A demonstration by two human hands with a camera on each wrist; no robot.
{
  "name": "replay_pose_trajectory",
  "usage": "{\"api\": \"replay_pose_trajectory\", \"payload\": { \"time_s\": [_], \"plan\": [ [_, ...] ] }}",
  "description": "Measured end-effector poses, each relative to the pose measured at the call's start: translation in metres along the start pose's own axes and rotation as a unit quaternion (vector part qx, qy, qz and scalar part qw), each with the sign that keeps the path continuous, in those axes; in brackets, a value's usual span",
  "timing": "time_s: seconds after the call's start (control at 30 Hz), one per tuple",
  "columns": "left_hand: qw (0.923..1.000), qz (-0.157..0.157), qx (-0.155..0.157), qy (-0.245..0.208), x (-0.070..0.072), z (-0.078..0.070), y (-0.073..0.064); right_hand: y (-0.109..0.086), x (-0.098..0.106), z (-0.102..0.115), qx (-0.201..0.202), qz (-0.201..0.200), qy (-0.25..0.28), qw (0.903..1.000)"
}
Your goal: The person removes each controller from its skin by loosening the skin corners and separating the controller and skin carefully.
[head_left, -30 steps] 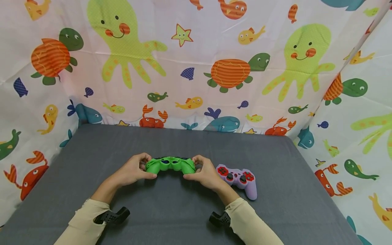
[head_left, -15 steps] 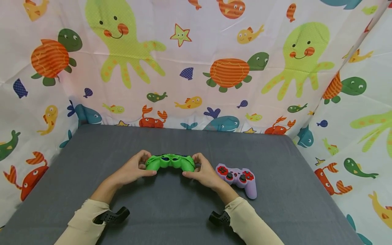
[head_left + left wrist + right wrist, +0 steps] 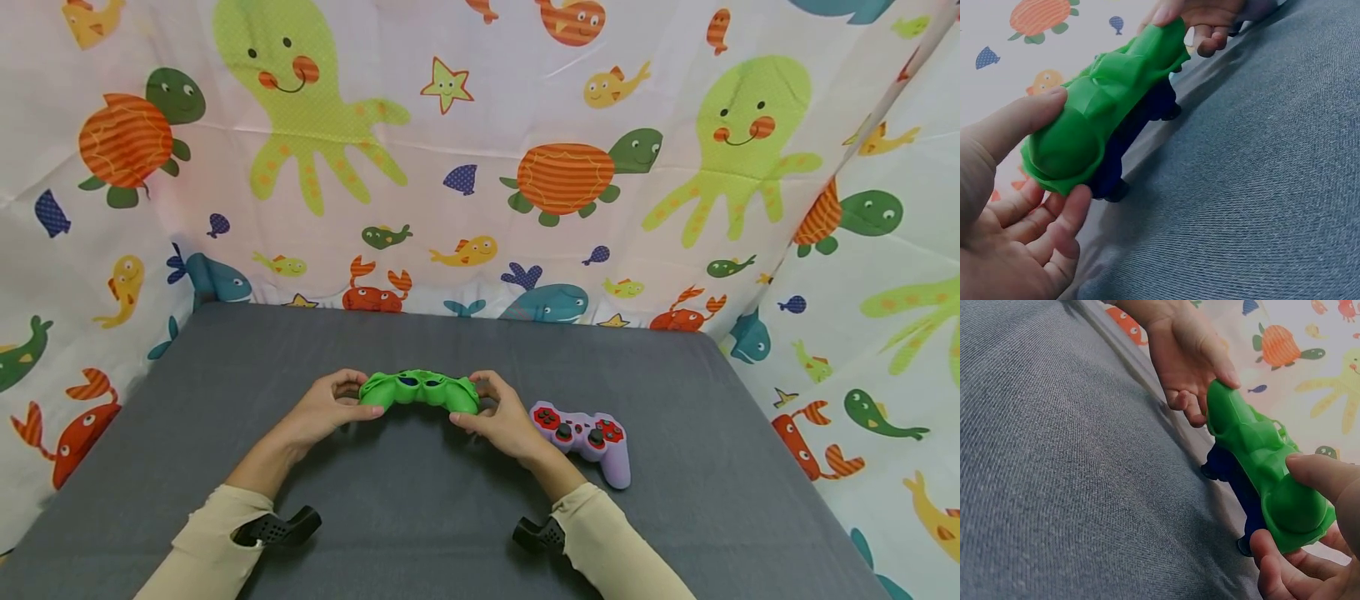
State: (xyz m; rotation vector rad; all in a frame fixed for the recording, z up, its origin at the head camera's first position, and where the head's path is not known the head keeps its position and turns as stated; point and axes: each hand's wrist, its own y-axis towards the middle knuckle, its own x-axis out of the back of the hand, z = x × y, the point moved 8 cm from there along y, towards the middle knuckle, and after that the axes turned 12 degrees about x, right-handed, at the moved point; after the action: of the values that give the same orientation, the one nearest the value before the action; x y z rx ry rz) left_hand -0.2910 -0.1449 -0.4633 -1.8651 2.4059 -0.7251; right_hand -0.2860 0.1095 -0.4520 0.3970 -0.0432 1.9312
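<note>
A dark blue game controller is partly covered by a green rubbery sleeve. The sleeve wraps its back and grips, while the blue face and thumbsticks show underneath in both wrist views. At the left end, my left hand pinches it, thumb on the green grip and fingers at the sleeve's edge. My right hand holds the other end the same way. The controller is held level above the cloth, its stick side turned away from the head view.
A lilac game controller with red button areas lies face up on the grey cloth-covered table, right beside my right wrist. Behind the table hangs a white curtain printed with sea animals. Black straps sit at both wrists.
Both hands have moved the green-sleeved controller slightly up in the head view and tilted it, so less of its dark far edge shows. The lilac controller stays put.
</note>
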Motion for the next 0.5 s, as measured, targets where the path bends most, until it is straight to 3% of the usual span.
{"api": "replay_pose_trajectory", "payload": {
  "time_s": [0.2, 0.5],
  "plan": [
    [0.9997, -0.005, -0.007, -0.023, -0.0002, 0.0000, -0.0001, 0.0000, 0.0015, -0.0016, -0.002, -0.003, 0.002, 1.0000],
    [0.9996, -0.014, -0.008, -0.024, 0.0001, -0.0030, -0.0015, 0.0004, 0.0019, -0.0016, -0.005, -0.008, 0.011, 0.9999]
  ]
}}
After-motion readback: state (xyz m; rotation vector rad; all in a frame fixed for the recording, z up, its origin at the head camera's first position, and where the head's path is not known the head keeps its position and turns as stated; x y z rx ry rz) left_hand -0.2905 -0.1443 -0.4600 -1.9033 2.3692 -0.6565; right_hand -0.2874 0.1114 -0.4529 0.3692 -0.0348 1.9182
